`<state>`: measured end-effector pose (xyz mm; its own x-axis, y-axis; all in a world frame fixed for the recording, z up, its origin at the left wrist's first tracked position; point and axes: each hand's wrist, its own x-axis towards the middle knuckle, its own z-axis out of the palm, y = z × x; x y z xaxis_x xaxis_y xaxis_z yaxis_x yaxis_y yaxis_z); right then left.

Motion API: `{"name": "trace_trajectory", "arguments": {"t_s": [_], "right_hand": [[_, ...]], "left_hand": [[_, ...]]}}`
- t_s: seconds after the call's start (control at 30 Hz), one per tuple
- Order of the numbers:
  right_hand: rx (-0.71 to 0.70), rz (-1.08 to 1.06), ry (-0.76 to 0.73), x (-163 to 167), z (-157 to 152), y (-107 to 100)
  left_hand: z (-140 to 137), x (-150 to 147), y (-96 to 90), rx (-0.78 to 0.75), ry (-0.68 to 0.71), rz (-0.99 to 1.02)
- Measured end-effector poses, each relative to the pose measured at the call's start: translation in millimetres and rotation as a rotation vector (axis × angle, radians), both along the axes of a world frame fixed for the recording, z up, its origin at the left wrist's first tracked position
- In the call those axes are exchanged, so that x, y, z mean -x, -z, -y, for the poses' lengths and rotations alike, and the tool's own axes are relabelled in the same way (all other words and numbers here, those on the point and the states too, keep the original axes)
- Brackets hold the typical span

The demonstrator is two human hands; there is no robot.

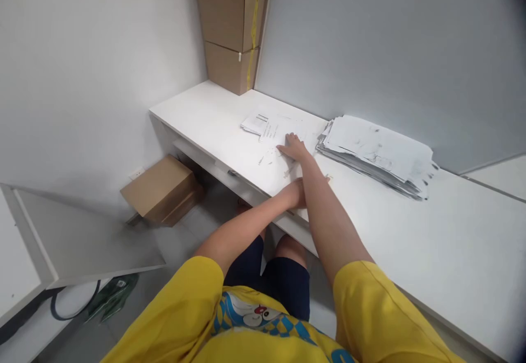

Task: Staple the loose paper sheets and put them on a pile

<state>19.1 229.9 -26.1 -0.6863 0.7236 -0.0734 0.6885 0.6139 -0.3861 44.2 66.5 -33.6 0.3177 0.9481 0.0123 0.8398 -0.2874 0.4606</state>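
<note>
My right hand lies flat with its fingers spread on a white printed sheet on the white table. Close to the table's front edge is my left hand, crossed by my right forearm. That forearm hides most of its fingers, so I cannot tell whether it holds anything. A few smaller papers with dark print lie just beyond the sheet, to the left. Right of my hands is a thick, uneven stack of papers with dark marks on top.
The long white table runs along a grey panel. Cardboard boxes with yellow tape are stacked at its far left end. Another cardboard box is low on the left, near a white cabinet.
</note>
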Motion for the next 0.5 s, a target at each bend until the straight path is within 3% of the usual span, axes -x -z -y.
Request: {"name": "trace_trajectory", "arguments": {"t_s": [0.13, 0.27, 0.4, 0.5], "right_hand": [[-0.083, -0.088, 0.011, -2.1, 7.7, 25.0], [-0.089, -0.211, 0.010, -16.8, 7.2, 34.9], [-0.006, -0.292, 0.050, -21.8, 14.5, 30.7], [-0.018, -0.410, 0.085, -22.4, 28.6, 16.7]], "left_hand": [[7.6, 0.6, -10.7, 0.048, -0.028, -0.029], [8.0, -4.6, -11.3, 0.051, -0.021, -0.070], [5.5, -7.1, -6.9, 0.034, 0.007, -0.097], [3.7, -7.7, -2.8, 0.022, 0.043, -0.110]]}}
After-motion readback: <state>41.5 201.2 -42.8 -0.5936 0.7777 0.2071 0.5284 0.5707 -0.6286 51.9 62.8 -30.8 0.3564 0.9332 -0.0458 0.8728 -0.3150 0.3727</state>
